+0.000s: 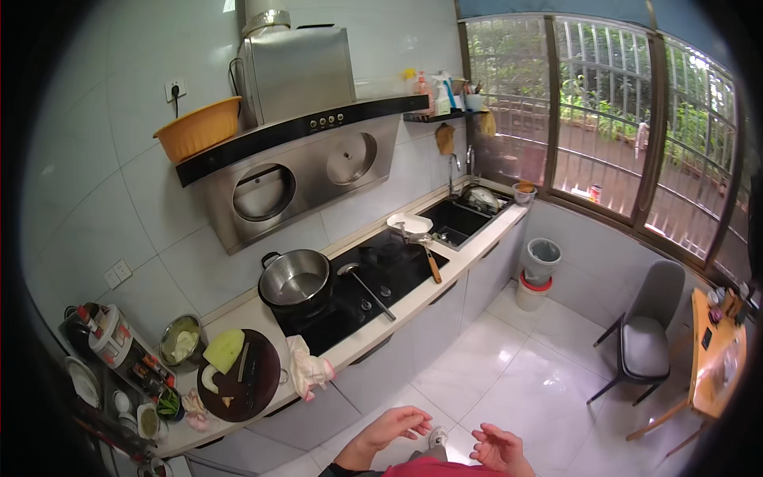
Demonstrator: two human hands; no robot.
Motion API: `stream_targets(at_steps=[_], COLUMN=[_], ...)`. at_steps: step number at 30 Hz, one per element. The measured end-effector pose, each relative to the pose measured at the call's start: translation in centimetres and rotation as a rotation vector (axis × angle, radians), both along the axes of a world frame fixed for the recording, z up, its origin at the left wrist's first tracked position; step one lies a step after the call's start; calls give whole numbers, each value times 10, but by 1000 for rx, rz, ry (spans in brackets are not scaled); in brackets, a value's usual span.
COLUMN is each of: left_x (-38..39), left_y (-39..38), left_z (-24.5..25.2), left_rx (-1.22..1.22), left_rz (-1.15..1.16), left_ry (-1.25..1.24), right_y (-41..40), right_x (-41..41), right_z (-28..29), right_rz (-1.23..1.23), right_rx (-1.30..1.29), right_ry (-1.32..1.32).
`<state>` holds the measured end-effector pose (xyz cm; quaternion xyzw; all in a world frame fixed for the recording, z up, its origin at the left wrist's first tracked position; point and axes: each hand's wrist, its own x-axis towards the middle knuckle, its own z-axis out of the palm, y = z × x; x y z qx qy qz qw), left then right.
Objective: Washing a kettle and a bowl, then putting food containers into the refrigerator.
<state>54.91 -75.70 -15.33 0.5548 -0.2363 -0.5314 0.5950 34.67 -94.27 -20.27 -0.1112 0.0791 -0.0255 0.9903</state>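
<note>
My left hand (pixel 398 428) and my right hand (pixel 499 447) are held apart in front of my body, fingers loosely bent, nothing in either. A white cloth (pixel 307 366) hangs over the counter edge near my left hand. Left of it lies a round dark cutting board (pixel 266 377) with a pale green gourd piece (pixel 224 352), a whitish curved piece (pixel 209 379) and a dark-bladed knife (pixel 250 372). Beside the board, a steel bowl (pixel 195 353) contains pale pieces. A steel pot (pixel 279 275) stands on the black cooktop (pixel 334 325), with a ladle (pixel 374 300) lying beside it.
A wooden-handled utensil (pixel 433 265) and a white dish (pixel 411 223) lie near the black sink (pixel 456 223). The range hood (pixel 310 179) juts out above the cooktop. Stacked buckets (pixel 532 298), a grey chair (pixel 644 346) and a wooden table (pixel 706 381) stand to the right.
</note>
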Motion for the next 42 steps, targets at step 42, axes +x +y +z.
stream_targets(at_steps=[42], left_x=[310], left_y=[-330], left_z=[30], left_rx=[-26], left_rz=[960], left_ry=[-104], right_y=[-368], right_x=[536], right_z=[18], right_rz=[1028], right_rx=[79], right_ry=[-74])
